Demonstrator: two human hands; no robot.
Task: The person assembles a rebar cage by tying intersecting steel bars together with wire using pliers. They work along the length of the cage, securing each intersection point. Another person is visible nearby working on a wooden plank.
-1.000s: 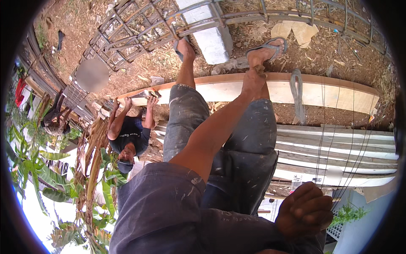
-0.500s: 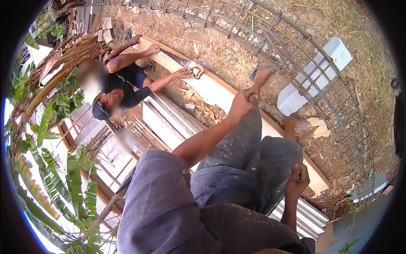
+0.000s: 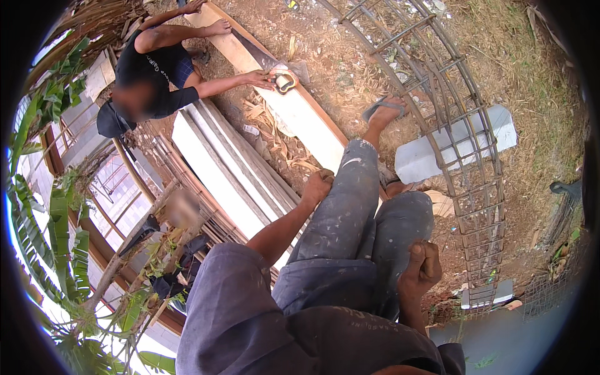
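Observation:
My left hand [image 3: 317, 185] is closed beside my left knee, near the edge of a long pale wooden board [image 3: 312, 132]. My right hand [image 3: 420, 267] makes a fist over my right thigh, and nothing sticks out of it. On the board lies a handsaw with a yellow and black handle [image 3: 285, 82]; its dark blade [image 3: 253, 52] runs toward the far end. A co-worker's hand [image 3: 259, 79] reaches to the saw's handle with fingers extended. The co-worker's bare foot [image 3: 219, 27] rests on the board.
A curved rebar cage [image 3: 459, 119] stretches along the right, above a pale grey slab [image 3: 417, 156]. Left of the board lie several long pale planks [image 3: 215, 169]. Banana leaves [image 3: 59, 231] and a branch [image 3: 119, 269] fill the left side. Dry husks [image 3: 275, 119] litter the ground.
My left hand has come off the top of my knee and down to its left side. My right hand remains closed. The whole view has shifted, and the co-worker's hand stays by the saw handle.

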